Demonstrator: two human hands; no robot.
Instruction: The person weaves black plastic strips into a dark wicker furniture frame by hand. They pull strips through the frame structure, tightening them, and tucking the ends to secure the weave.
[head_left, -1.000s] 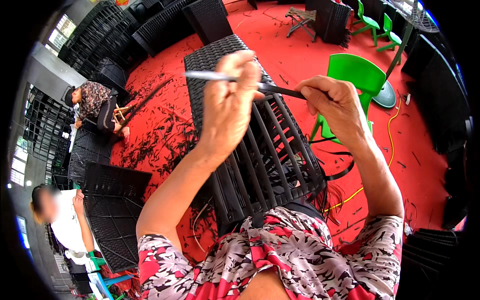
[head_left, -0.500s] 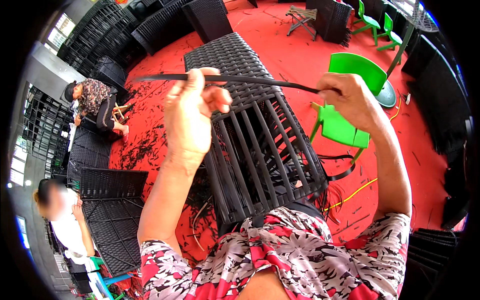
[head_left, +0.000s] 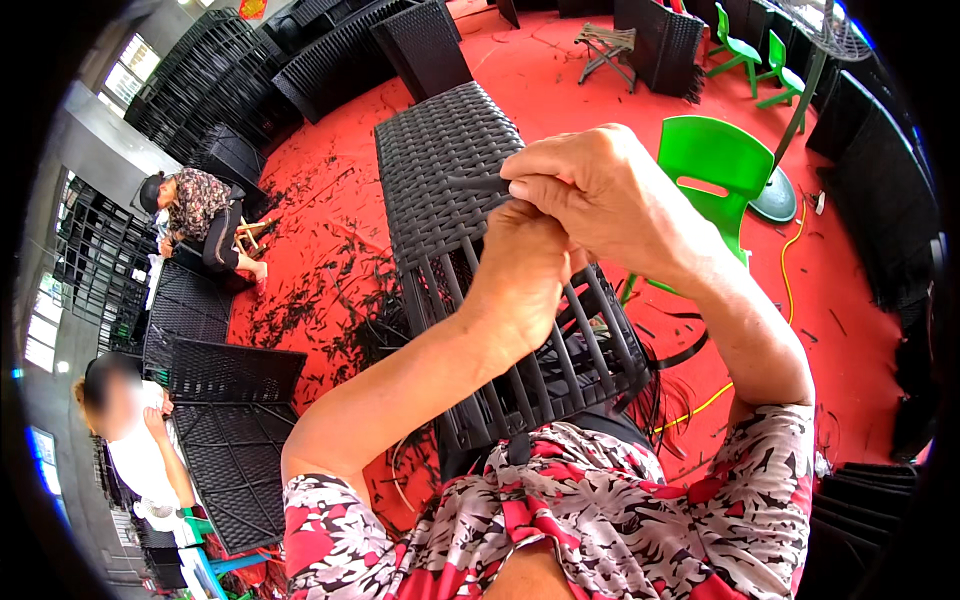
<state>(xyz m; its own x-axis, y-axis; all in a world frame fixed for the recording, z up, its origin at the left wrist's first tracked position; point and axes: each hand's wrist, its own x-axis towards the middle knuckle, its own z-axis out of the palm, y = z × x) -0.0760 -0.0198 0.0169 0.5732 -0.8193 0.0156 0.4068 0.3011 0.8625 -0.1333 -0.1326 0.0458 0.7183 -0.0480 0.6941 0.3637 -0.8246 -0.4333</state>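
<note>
Above the woven black wicker piece (head_left: pixel 450 150), my two hands are together. A flat black strip (head_left: pixel 478 184) juts out leftward from the pinch of my right hand (head_left: pixel 615 195), its thumb and forefinger closed on it. Just below, my left hand (head_left: pixel 520 265) has its fingers curled closed against the right one, at the same strip; most of the strip there is hidden by the hands. The wicker is densely woven at its far end, while bare parallel slats (head_left: pixel 515 385) show at the near end, close to my body.
A green plastic chair (head_left: pixel 715 160) stands right of the wicker piece. A yellow cable (head_left: pixel 793 270) runs over the red floor (head_left: pixel 570 75). Black scraps (head_left: pixel 320 310) litter the left side. Two people (head_left: pixel 205 205) sit at wicker panels (head_left: pixel 230 450) on the left.
My left hand has moved right and down, and my right hand has come left to meet it. The strip, stretched between them before, is now mostly covered by my hands.
</note>
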